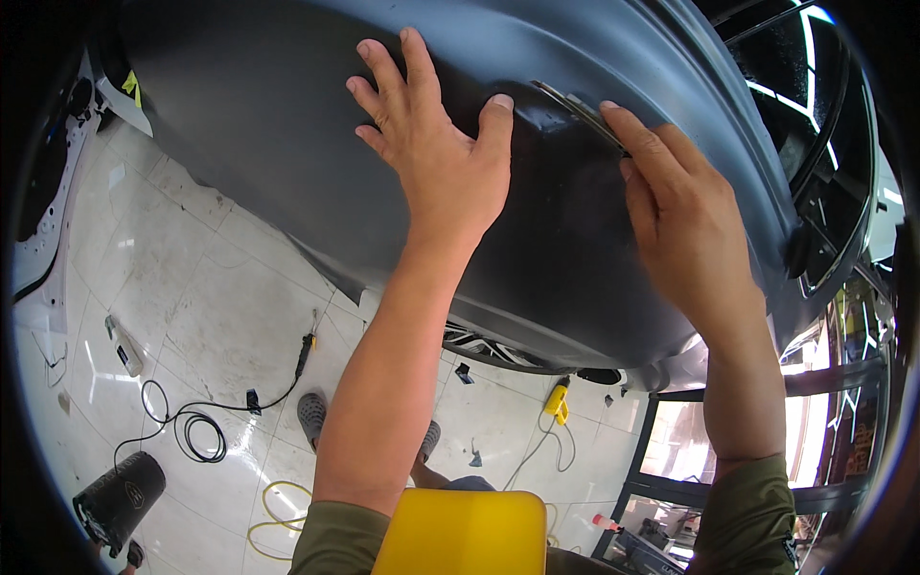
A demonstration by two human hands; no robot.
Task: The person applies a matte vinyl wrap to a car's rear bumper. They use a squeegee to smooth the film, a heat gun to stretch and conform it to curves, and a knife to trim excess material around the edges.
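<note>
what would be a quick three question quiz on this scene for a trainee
1. Multiple choice: what does the right hand hold?
a) a red-handled hammer
b) a thin, dark, straight-edged tool
c) a folded white cloth

2. True or false: the left hand is spread open over the matte dark grey film.

3. Fill in the blank: on the pale tiled floor, the corded, black-tipped handheld device has a ___ body.

Key: 1. b; 2. true; 3. yellow
</note>
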